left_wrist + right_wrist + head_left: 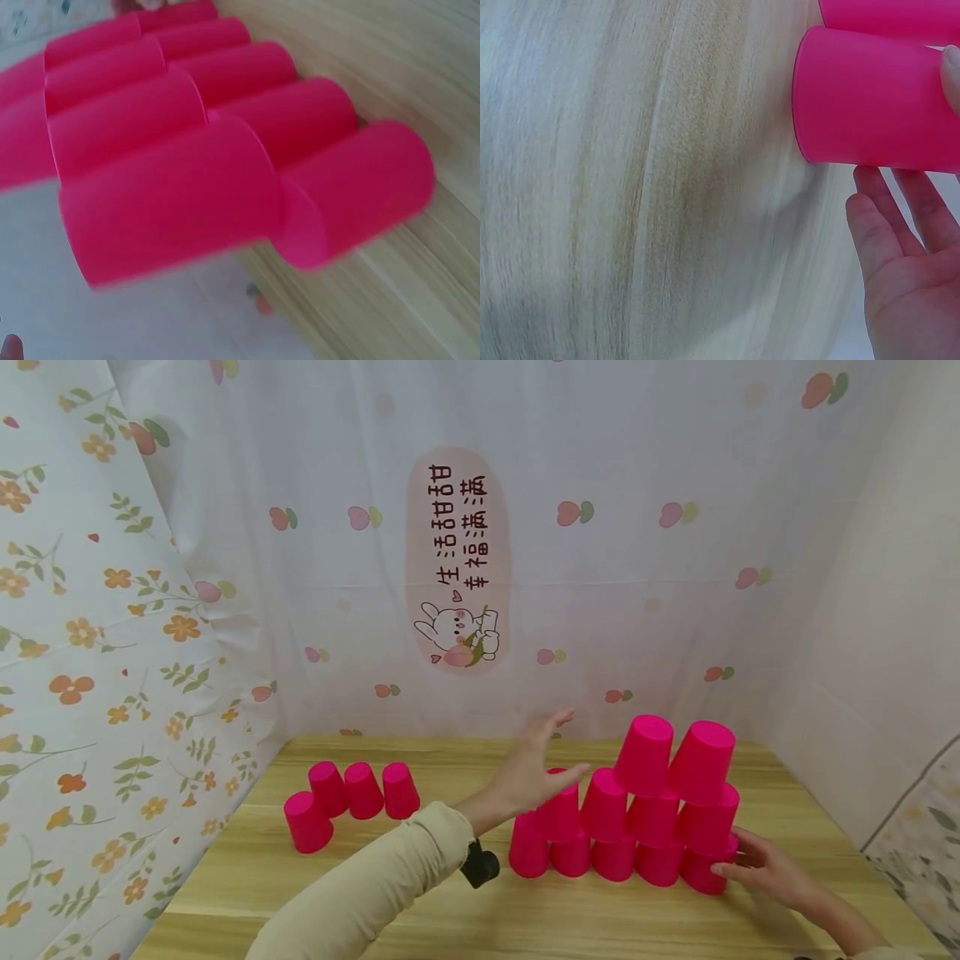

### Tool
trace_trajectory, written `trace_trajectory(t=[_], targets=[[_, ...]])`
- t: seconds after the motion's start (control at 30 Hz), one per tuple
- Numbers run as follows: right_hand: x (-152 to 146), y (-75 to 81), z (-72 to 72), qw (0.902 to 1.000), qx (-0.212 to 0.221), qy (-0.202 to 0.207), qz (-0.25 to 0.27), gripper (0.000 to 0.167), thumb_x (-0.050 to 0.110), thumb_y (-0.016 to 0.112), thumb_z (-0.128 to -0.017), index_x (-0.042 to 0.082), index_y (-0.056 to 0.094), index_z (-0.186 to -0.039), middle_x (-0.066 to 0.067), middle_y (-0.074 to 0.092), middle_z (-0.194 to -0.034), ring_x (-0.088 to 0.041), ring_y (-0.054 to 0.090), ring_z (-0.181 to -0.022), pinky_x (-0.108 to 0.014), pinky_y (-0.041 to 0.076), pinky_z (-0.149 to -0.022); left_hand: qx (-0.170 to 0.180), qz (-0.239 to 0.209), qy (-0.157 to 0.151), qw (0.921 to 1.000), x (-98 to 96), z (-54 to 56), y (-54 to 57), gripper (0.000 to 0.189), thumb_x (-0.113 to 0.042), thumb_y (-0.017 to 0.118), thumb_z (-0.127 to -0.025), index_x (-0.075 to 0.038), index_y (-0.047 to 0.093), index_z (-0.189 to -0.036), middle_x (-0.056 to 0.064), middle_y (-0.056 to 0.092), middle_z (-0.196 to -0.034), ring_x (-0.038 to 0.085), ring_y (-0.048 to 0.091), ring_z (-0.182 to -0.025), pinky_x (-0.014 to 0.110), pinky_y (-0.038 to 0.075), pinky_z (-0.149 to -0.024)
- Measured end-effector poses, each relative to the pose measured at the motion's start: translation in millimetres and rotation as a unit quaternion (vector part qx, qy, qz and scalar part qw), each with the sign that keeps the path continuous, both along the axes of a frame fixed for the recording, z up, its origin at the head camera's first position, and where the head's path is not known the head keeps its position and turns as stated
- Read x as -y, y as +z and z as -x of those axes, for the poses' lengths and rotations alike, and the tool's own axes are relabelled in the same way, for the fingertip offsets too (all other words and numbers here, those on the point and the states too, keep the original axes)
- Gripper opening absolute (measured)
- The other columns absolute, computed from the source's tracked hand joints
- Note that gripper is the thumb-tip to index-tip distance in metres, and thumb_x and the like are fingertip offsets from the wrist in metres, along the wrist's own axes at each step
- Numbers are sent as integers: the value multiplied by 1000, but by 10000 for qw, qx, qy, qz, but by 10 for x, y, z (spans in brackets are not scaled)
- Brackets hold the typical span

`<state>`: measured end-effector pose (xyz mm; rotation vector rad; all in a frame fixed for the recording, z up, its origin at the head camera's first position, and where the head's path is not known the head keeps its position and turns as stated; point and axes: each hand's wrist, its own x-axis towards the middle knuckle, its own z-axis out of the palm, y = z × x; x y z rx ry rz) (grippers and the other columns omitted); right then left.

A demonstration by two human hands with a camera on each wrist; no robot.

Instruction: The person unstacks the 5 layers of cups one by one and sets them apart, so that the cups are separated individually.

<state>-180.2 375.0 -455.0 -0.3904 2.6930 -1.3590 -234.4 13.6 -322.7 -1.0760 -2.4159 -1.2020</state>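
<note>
Pink upside-down cups form a tiered stack at the right of the table, with a long bottom row, a shorter row above and two cups on top. My left hand hovers by the stack's left end, fingers spread, holding nothing. Only a fingertip of it shows in the left wrist view, apart from the cups. My right hand holds the bottom row's rightmost cup at its side. Its thumb lies on the near face, while fingertips meet the outer side; some finger ends are hidden.
Several more pink cups stand upside down at the table's left. The wooden table ends at a patterned curtain behind. A black wrist camera hangs beneath my left wrist, close to the stack.
</note>
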Motion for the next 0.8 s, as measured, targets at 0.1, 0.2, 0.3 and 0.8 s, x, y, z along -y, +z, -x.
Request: trace_trajectory(t=[0.1, 0.2, 0.3, 0.8], targets=[[-5, -12, 1, 10000, -7, -56, -37, 58, 14, 61, -83, -16, 33, -124, 15, 53, -107, -1, 56, -88, -23, 49, -68, 138, 192, -336, 9992, -218, -75, 46, 68, -28, 63, -81, -16, 27, -137, -1, 37, -133, 11, 36, -120, 29, 37, -94], [-9, -29, 5, 10000, -50, -45, -27, 57, 12, 61, -83, -16, 33, -124, 25, 50, -104, 5, 54, -86, -23, 49, -68, 220, 220, -438, 9986, -393, -115, 90, 72, -28, 64, -80, -17, 23, -138, -2, 34, -135, 9, 34, -121, 28, 37, -93], [-5, -40, 7, 9999, -68, -38, -85, 57, 11, 61, -83, -16, 33, -124, 13, 54, -108, 0, 56, -88, -23, 49, -68, 251, 181, -351, 9989, -527, -119, 123, 76, -28, 65, -79, -16, 20, -139, -2, 32, -137, 10, 33, -122, 28, 37, -93], [49, -65, 14, 9963, -576, 403, 485, 47, 2, 58, -83, 18, 46, -125, 32, 46, -105, 8, 51, -88, -21, 49, -67, 1489, -160, 224, 9885, -811, -2, 209, 73, -29, 69, -74, -17, 28, -134, -3, 34, -130, 10, 37, -114, 22, 45, -78]])
